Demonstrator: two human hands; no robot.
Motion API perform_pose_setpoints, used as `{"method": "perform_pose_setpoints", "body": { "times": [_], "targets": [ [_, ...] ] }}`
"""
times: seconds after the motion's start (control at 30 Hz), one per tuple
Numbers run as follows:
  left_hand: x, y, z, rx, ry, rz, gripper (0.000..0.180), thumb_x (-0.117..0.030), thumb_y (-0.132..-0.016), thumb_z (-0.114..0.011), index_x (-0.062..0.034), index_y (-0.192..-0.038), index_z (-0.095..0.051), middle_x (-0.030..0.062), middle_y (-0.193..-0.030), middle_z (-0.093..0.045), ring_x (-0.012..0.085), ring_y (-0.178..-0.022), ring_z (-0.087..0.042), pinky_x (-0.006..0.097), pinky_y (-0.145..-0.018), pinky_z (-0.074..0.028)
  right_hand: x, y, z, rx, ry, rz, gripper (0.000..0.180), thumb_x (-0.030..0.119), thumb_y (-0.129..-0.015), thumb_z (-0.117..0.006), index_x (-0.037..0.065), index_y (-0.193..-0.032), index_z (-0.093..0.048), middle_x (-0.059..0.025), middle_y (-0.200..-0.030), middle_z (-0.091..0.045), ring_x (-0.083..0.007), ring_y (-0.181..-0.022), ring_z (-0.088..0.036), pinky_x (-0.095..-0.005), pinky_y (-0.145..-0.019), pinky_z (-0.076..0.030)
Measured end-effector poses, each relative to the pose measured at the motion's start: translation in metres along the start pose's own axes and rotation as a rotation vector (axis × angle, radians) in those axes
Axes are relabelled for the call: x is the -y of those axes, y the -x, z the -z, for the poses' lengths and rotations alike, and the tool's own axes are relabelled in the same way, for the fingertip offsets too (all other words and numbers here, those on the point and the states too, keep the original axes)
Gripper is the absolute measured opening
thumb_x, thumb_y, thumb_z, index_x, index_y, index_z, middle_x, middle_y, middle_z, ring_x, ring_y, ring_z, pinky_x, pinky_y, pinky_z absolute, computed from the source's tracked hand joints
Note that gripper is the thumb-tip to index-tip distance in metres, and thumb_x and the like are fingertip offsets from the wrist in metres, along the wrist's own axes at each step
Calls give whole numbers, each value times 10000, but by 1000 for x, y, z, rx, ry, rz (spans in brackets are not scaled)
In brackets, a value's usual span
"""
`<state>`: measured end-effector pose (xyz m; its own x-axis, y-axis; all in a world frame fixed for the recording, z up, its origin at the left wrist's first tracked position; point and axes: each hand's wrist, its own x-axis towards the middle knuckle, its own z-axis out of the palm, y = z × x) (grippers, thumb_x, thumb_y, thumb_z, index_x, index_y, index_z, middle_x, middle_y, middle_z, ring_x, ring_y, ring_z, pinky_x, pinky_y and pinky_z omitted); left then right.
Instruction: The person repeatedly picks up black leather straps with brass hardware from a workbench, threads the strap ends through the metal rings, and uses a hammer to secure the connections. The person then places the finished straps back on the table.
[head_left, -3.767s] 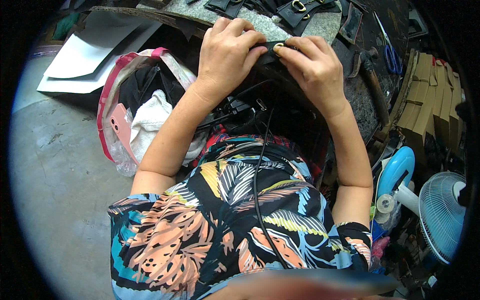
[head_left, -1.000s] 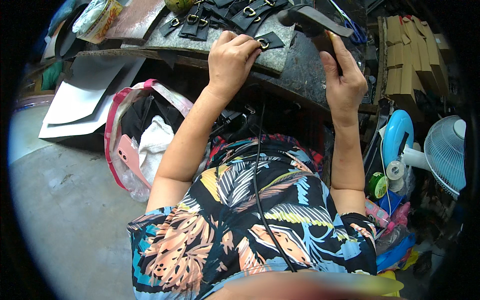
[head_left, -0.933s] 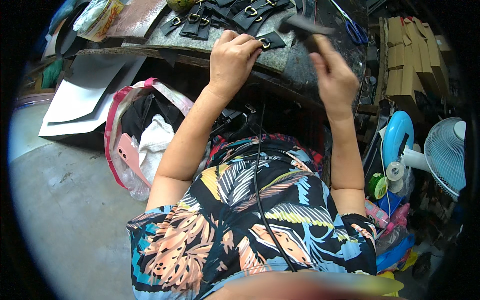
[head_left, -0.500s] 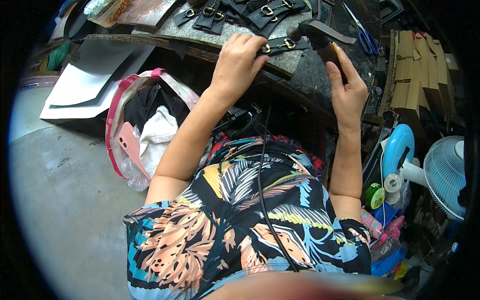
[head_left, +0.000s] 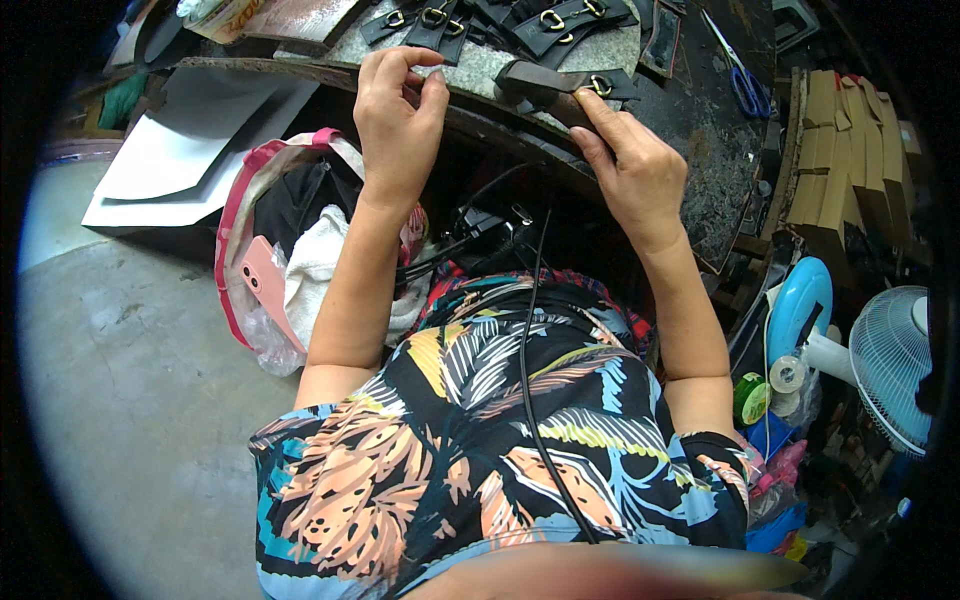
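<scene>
My right hand [head_left: 632, 170] is closed round the handle of a hammer [head_left: 545, 88]. The hammer's dark head lies low over the front edge of a pale stone slab [head_left: 470, 78]. Partly behind it is a black leather strap [head_left: 628, 88] with a gold-coloured metal bit. My left hand [head_left: 400, 120] is raised at the slab's front edge, away from that strap. Its thumb and fingers are curled together; whatever they hold, if anything, is too small to tell. Several more black straps [head_left: 560, 35] with gold-coloured hardware lie farther back on the slab.
Blue-handled scissors [head_left: 748, 92] lie on the dark bench at the right. Folded cardboard [head_left: 830, 150] and a fan [head_left: 890, 365] stand beyond. At the left are white sheets [head_left: 165, 165] and a pink-rimmed bag [head_left: 232, 240] holding a cloth and phone.
My left hand has let go of the strap and moved left. My right hand has brought the hammer left and lower, its head now in front of the strap.
</scene>
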<state>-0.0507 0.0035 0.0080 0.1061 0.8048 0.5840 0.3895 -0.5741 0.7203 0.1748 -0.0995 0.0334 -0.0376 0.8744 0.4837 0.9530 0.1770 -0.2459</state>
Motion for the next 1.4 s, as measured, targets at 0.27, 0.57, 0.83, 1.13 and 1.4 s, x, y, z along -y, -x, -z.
{"method": "perform_pose_setpoints", "body": {
  "times": [0.27,0.57,0.83,1.13,1.4],
  "targets": [
    [-3,0,-2,35,4,29,151,3,-855,-696,-27,-1002,-708,101,-1045,-647,204,-858,-633,325,-762,-536,-6,3,15,-290,-289,81,433,232,-873,-796,167,-1294,-722,-80,-758,-641,-249,-666,-657,-346,-589,-518],
    [-17,-9,-30,125,-35,-204,177,-11,-815,-716,-49,-987,-707,128,-1037,-676,329,-982,-625,420,-890,-506,-28,38,32,-124,-213,-134,363,282,-912,-757,194,-1263,-728,-98,-937,-729,-302,-776,-703,-381,-695,-562],
    [-30,-19,-74,424,-229,-630,291,-217,-859,-762,-226,-1149,-750,62,-1290,-651,311,-1224,-554,466,-998,-455,-104,70,69,-121,256,-418,386,178,-758,-856,224,-1134,-783,-2,-994,-723,-235,-945,-669,-361,-840,-541],
    [-24,-24,-99,329,-377,-480,227,-191,-869,-726,-235,-1086,-778,0,-1112,-676,250,-1130,-586,420,-973,-410,-120,-14,40,-55,98,-111,264,252,-871,-775,160,-1118,-777,-31,-1152,-710,-258,-1132,-630,-390,-943,-536],
    [-24,-22,-101,296,-321,-455,203,-174,-866,-725,-222,-1054,-784,-13,-1097,-680,249,-1123,-587,422,-964,-411,-137,-62,-20,74,215,-136,207,274,-917,-707,176,-1094,-753,-91,-1035,-739,-296,-990,-710,-423,-874,-588]
  ]
}}
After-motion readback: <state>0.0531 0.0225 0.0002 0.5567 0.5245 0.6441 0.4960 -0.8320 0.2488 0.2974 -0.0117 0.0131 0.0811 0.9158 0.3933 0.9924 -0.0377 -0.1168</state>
